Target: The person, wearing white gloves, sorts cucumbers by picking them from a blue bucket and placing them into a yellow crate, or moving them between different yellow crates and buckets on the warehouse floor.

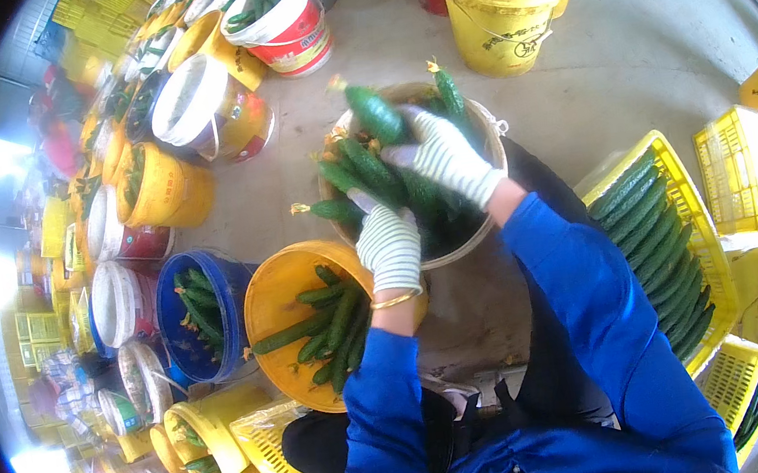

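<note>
Both hands wear striped white gloves and work over a round bucket (468, 248) filled with green cucumbers (370, 169), several with withered blossoms at their tips. My right hand (449, 155) grips a slightly blurred cucumber (374, 114) above the far part of the pile. Lower, my left hand (389, 246) rests at the bucket's near left side, its fingers against the cucumbers there; whether it grips one is hidden. Just left of that hand leans an orange bucket (270, 279) with several cucumbers (340, 324) inside.
On the right, a yellow crate (717, 249) holds cucumbers in a neat row. A blue bucket (174, 342) with cucumbers stands left of the orange one. Many buckets line the left side. A yellow bucket (503, 30) stands ahead on the concrete floor (621, 54).
</note>
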Demonstrator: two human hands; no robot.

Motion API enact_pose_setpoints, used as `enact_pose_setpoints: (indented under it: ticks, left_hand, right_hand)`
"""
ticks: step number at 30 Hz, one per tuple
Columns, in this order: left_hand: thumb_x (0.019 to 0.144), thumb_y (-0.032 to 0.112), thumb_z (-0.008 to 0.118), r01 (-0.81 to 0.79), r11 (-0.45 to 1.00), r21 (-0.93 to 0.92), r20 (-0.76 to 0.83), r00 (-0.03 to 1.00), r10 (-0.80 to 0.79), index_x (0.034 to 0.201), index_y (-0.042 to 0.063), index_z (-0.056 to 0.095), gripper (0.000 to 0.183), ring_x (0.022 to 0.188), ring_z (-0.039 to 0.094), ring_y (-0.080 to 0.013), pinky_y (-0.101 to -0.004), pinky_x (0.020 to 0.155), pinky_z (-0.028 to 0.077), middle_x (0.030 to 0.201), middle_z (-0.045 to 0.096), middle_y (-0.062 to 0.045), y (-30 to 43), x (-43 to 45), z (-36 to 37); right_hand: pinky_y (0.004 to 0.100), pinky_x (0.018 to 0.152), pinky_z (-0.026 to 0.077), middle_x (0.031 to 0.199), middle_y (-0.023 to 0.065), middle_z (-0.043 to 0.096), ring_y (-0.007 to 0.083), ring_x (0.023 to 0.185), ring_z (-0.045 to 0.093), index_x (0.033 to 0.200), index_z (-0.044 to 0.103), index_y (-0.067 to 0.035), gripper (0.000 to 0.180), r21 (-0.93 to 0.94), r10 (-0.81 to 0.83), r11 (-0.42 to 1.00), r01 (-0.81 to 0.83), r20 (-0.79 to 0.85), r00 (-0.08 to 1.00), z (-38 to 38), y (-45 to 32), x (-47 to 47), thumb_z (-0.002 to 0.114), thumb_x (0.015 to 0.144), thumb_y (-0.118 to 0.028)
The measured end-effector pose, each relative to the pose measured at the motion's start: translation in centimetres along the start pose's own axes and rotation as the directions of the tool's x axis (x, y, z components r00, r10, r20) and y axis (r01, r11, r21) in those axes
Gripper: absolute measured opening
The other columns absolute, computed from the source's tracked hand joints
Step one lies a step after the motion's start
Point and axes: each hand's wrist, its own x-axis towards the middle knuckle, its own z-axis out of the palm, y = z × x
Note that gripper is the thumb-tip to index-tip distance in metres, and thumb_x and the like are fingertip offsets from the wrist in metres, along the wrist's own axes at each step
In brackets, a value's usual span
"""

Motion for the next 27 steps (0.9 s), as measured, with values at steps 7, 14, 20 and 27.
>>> enact_pose_setpoints:
  ticks: [7, 14, 20, 27]
  left_hand:
    - [0.091, 0.017, 0.061, -0.677, 0.565, -0.472, -0.595, 0.717, 0.363, 0.13, -0.002, 0.047, 0.046, 0.109, 0.058, -0.0328, -0.0395, 0.096, 0.045, 0.122, 0.055, -0.022, -4.6, -1.9, -1.6]
    - [0.072, 0.023, 0.077, -0.634, 0.773, -0.032, -0.568, 0.648, 0.508, 0.132, -0.001, 0.047, 0.07, 0.084, 0.066, -0.0331, -0.0374, 0.074, 0.054, 0.106, 0.064, -0.02, -8.1, -12.9, -10.2]
    - [0.074, 0.001, 0.069, -0.226, 0.856, -0.464, -0.442, 0.897, -0.003, 0.13, 0.0, 0.05, 0.059, 0.089, 0.063, -0.0184, -0.0295, 0.079, 0.05, 0.109, 0.063, -0.015, -30.4, -23.4, -13.0]
    - [0.076, 0.008, 0.069, 0.39, 0.533, -0.751, -0.037, 0.781, -0.624, 0.125, -0.002, 0.052, 0.052, 0.076, 0.056, -0.0138, -0.0278, 0.067, 0.048, 0.094, 0.059, -0.007, -46.2, -38.7, -0.9]
  right_hand:
    - [0.0266, 0.081, 0.048, 0.101, 0.0041, 0.062, 0.0107, 0.089, 0.057, 0.118, 0.055, -0.001, 0.042, 0.522, 0.02, 0.846, 0.11, -0.238, 0.971, -6.4, -8.1, -3.0, 0.072, 0.082, -0.016]
    - [0.0275, 0.084, 0.049, 0.108, 0.0052, 0.061, 0.0117, 0.094, 0.058, 0.123, 0.053, 0.0, 0.043, 0.724, 0.116, 0.675, -0.145, 0.089, 0.989, -2.8, -16.1, -7.9, 0.063, 0.091, -0.027]
    - [0.0334, 0.091, 0.048, 0.112, 0.0149, 0.062, 0.0254, 0.1, 0.061, 0.125, 0.052, -0.001, 0.043, -0.205, -0.047, 0.974, 0.098, 0.24, 0.97, 3.6, -0.8, 0.4, 0.062, 0.089, -0.022]
    - [0.0445, 0.089, 0.049, 0.105, 0.0238, 0.064, 0.0372, 0.102, 0.061, 0.11, 0.06, 0.002, 0.052, -0.711, 0.251, 0.702, -0.031, 0.206, 0.946, 7.7, 0.2, -2.8, 0.072, 0.074, -0.035]
